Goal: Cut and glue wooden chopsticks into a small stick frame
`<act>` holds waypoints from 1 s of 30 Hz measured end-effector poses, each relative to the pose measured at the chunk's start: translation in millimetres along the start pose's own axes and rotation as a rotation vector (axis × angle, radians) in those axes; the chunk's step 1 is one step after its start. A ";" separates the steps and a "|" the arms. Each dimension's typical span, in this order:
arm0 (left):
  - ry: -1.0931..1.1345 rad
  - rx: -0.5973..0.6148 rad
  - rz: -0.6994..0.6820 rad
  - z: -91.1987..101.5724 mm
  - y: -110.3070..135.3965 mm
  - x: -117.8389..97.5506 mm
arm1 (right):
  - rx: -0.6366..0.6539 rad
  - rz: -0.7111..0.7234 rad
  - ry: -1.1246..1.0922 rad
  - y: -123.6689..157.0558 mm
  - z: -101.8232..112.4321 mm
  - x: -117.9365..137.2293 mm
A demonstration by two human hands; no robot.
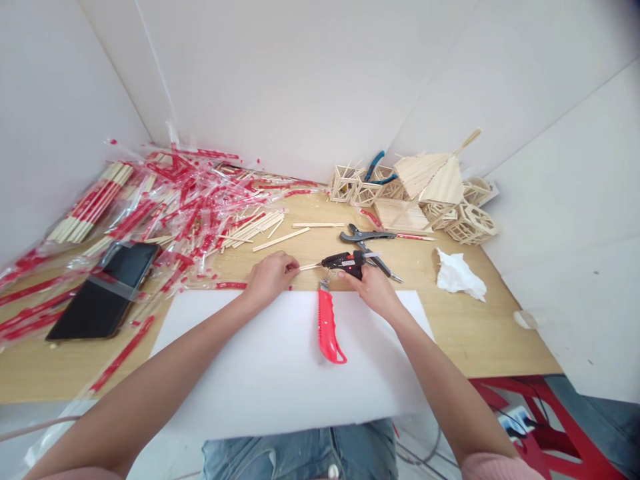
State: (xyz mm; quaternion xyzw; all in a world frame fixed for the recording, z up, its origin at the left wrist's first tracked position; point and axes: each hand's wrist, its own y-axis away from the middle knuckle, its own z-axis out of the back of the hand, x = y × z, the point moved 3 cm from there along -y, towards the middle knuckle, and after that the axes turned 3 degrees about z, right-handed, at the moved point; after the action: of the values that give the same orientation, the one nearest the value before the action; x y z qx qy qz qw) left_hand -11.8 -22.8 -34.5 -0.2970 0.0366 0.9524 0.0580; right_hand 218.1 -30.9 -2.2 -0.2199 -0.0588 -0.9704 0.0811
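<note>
In my right hand [373, 285] is a black hot glue gun [351, 265], its nozzle pointing left and a glue stick poking out of its back. My left hand [273, 275] pinches a short pale wooden stick [307, 267], whose right end lies at the nozzle tip; whether they touch I cannot tell. Below the glue gun, a red-handled knife [327, 327] rests on the white sheet [250, 373]. Grey cutting pliers [367, 235] lie just behind the gun, partly covered by it.
Red-and-clear wrappers [190, 180] and loose sticks [255, 230] are heaped at the left. A black phone [105, 290] lies there too. Stick-built wooden models [440, 183] stand at the back right, with blue-handled pliers [376, 167] among them. Crumpled tissue [460, 273] sits at right.
</note>
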 end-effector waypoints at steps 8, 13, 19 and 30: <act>-0.007 -0.003 0.010 0.7 -0.3 -1.4 | -0.029 0.007 -0.078 1.3 4.1 -8.0; -0.004 0.004 0.007 -0.8 -0.7 0.2 | -0.049 -0.023 -0.092 1.3 4.5 -15.2; 0.006 -0.005 -0.007 -0.8 -0.9 0.8 | -0.057 -0.055 -0.099 1.9 4.7 -21.0; 0.017 0.009 -0.005 -1.2 -1.4 0.3 | -0.064 -0.122 -0.106 4.3 7.6 -30.7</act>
State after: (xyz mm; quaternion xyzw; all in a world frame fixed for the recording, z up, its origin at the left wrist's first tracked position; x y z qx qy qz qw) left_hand -11.1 -21.5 -35.8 -0.3050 0.0406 0.9495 0.0612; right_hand 249.4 -29.9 -8.4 -0.2696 -0.0454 -0.9618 0.0114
